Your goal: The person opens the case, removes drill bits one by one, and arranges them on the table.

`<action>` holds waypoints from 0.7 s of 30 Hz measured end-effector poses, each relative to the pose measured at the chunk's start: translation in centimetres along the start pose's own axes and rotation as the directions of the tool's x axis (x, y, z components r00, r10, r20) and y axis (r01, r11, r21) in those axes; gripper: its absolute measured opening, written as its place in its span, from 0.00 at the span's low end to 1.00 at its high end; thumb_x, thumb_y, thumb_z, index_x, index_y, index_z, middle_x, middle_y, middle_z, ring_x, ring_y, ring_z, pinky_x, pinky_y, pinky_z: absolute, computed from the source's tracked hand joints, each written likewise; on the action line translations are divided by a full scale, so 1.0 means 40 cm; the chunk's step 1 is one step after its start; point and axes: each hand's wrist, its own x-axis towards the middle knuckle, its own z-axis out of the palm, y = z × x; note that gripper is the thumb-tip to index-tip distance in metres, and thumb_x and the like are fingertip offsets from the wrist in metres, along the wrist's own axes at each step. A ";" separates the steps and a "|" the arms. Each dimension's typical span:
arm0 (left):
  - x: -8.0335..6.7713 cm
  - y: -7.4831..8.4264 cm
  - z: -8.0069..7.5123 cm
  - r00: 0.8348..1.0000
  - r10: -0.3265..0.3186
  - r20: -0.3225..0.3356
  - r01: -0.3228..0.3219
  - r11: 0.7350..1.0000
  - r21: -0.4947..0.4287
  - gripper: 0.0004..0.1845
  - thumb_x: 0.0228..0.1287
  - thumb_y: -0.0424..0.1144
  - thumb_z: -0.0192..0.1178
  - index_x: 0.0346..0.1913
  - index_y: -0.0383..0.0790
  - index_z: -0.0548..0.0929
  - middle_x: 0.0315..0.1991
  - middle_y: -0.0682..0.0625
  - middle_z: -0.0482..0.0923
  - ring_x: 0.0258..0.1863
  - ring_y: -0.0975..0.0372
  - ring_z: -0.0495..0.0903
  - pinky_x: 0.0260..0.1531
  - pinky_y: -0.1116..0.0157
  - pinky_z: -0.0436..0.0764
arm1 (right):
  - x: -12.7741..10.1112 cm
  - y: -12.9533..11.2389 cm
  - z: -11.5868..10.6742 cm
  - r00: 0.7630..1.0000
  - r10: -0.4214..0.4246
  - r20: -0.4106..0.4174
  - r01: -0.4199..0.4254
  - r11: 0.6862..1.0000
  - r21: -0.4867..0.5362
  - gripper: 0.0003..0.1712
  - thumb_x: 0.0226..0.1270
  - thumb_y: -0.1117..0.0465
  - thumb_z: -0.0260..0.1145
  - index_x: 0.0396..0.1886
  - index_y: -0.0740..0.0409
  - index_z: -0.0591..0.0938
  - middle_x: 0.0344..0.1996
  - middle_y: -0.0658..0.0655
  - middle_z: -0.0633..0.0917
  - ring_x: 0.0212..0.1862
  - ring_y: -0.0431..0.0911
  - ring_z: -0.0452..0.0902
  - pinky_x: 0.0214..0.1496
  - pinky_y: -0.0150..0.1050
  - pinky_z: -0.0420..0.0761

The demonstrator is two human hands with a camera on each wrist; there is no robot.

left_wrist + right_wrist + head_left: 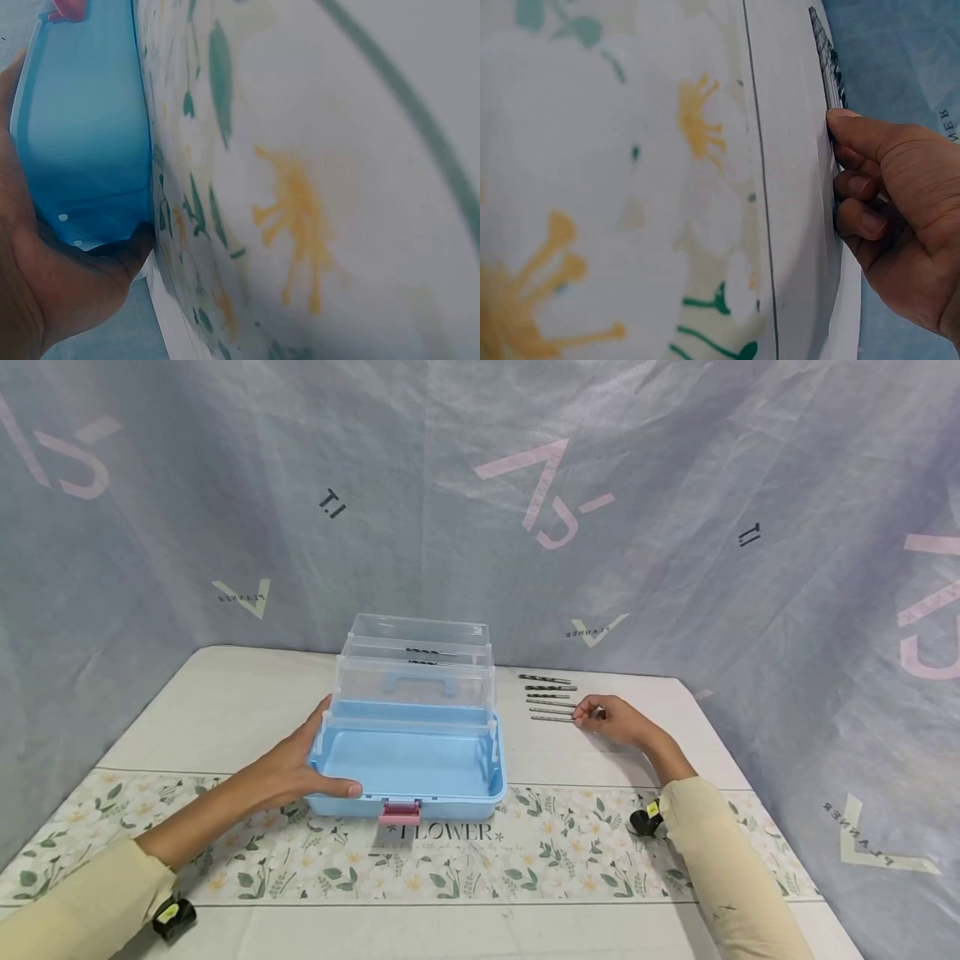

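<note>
A light-blue toolbox [408,764] stands on the table, its clear lid and trays raised at the back. My left hand [300,768] grips the box's left end, thumb over the front rim and fingers along the side; the left wrist view shows this hand [71,277] around the blue end wall. To the right of the box, several metal drill bits [547,687] lie in a row. My right hand [611,720] pinches the right end of the nearest drill bit [551,719]. In the right wrist view, thumb and forefinger of this hand [900,195] meet at the bit's end.
Two dark drill bits [427,652] lie in the raised clear trays. A pink latch [400,812] hangs at the toolbox's front. A flowered cloth strip [450,868] crosses the white table [420,935]. A grey curtain [420,527] stands behind.
</note>
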 end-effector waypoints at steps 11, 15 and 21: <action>-0.002 -0.002 0.002 1.000 0.012 0.002 -0.012 1.000 -0.016 0.87 0.54 0.61 0.88 0.94 0.53 0.24 0.92 0.24 0.35 0.87 0.20 0.46 0.72 0.17 0.66 | -0.001 -0.020 0.003 1.000 -0.021 -0.008 0.021 1.000 -0.004 0.04 0.86 0.63 0.69 0.51 0.58 0.89 0.45 0.59 0.88 0.45 0.47 0.78 0.49 0.40 0.76; -0.003 -0.001 0.003 1.000 0.008 -0.002 -0.008 1.000 -0.010 0.86 0.54 0.61 0.88 0.94 0.54 0.24 0.92 0.24 0.36 0.88 0.20 0.47 0.73 0.17 0.66 | 0.006 -0.032 0.001 1.000 -0.024 -0.016 0.023 1.000 -0.013 0.05 0.86 0.63 0.69 0.50 0.58 0.89 0.44 0.59 0.89 0.44 0.47 0.78 0.49 0.40 0.76; -0.001 0.003 0.000 1.000 0.006 0.006 -0.006 1.000 -0.010 0.86 0.55 0.62 0.87 0.93 0.55 0.23 0.92 0.25 0.34 0.88 0.20 0.45 0.73 0.17 0.66 | 0.031 -0.053 -0.011 0.999 -0.042 -0.032 0.042 0.999 -0.014 0.05 0.86 0.63 0.69 0.49 0.57 0.90 0.44 0.58 0.89 0.43 0.48 0.78 0.48 0.40 0.76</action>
